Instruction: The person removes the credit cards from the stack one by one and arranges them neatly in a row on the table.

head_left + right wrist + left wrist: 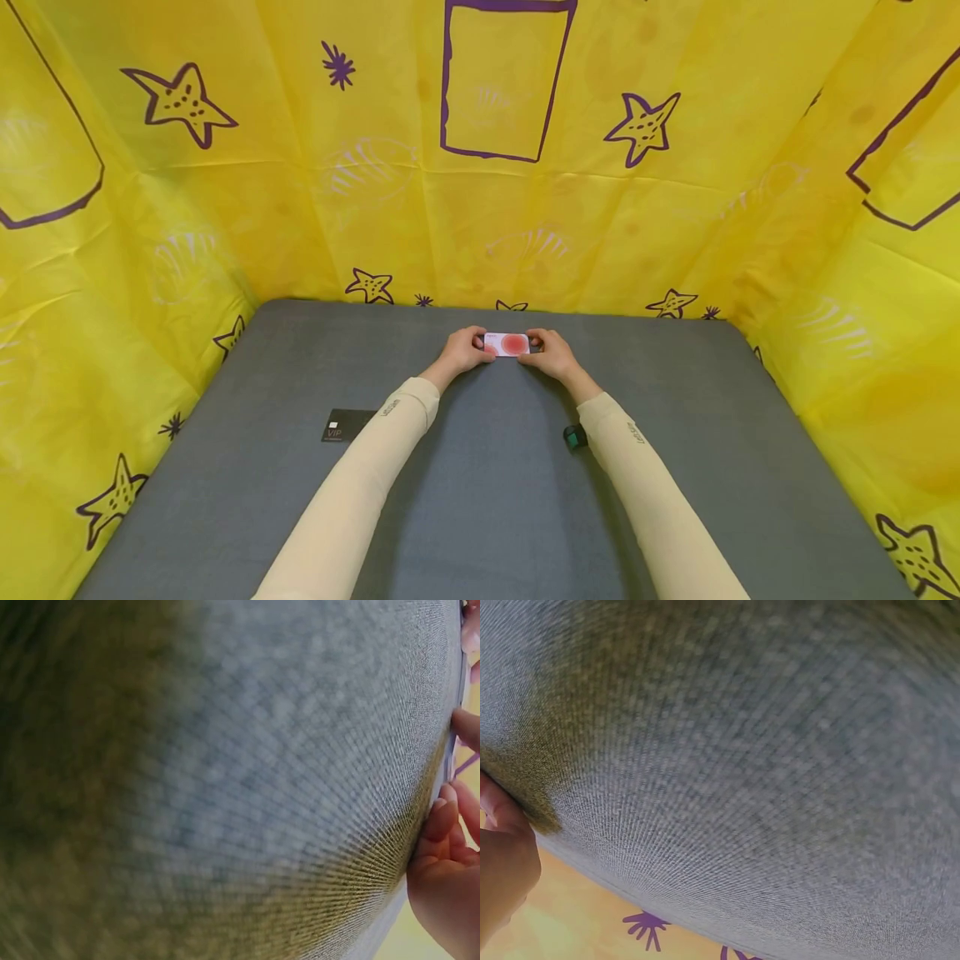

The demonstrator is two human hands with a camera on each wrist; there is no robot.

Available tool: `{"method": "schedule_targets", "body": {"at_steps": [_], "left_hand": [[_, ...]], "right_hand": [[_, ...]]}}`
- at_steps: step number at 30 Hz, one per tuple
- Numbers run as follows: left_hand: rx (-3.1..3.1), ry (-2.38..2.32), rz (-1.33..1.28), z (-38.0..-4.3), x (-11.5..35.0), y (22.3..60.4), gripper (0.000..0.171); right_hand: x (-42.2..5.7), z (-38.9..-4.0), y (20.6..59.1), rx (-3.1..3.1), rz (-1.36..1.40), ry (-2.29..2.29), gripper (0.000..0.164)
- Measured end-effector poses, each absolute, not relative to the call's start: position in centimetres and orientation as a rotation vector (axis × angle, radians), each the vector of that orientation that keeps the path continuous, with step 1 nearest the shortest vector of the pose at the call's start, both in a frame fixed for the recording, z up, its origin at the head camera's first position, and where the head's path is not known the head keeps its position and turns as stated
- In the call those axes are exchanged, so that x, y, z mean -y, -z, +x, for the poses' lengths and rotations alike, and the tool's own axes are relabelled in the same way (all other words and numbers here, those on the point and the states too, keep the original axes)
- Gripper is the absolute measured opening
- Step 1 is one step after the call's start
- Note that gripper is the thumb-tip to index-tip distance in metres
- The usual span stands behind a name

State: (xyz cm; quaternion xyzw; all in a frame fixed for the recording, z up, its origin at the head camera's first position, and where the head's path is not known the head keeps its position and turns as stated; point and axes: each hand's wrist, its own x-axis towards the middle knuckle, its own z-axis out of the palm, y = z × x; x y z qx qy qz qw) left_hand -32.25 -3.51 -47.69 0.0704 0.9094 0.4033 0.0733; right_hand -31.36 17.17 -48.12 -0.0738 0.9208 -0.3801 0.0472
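Note:
A small white-and-pink card [507, 344] with a large red round spot lies between my two hands over the far middle of the grey table [495, 467]. My left hand [462, 350] pinches its left end between thumb and fingers, and my right hand [552, 353] pinches the right end the same way. In the left wrist view only part of the left hand [506, 859] shows at the left edge. At the right edge of the right wrist view, the right hand's [446, 862] curled fingers appear close to the grey cloth surface; the card is mostly hidden there.
A black card marked VIP [345, 425] lies left of centre, partly covered by the left sleeve [360, 492]. A small black-and-green object [574, 437] sits beside the right sleeve [645, 483]. Yellow printed cloth [495, 208] surrounds the table's back and sides.

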Motion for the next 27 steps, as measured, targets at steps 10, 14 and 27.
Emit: {"method": "schedule_targets", "body": {"at_steps": [10,14,27], "left_hand": [[-2.761,-1.246,0.262,-31.99,3.51,47.83,0.052],[-2.774,-1.266,0.276,-31.98,3.46,47.74,0.053],[-2.791,-1.327,0.331,-31.86,3.41,48.04,0.055]], "right_hand": [[-17.40,-31.37,48.19,-2.832,-0.240,1.179,0.054],[-17.38,-31.32,48.03,-2.846,-0.227,1.202,0.055],[-17.36,-30.90,48.32,-2.802,-0.206,1.310,0.057]]}}
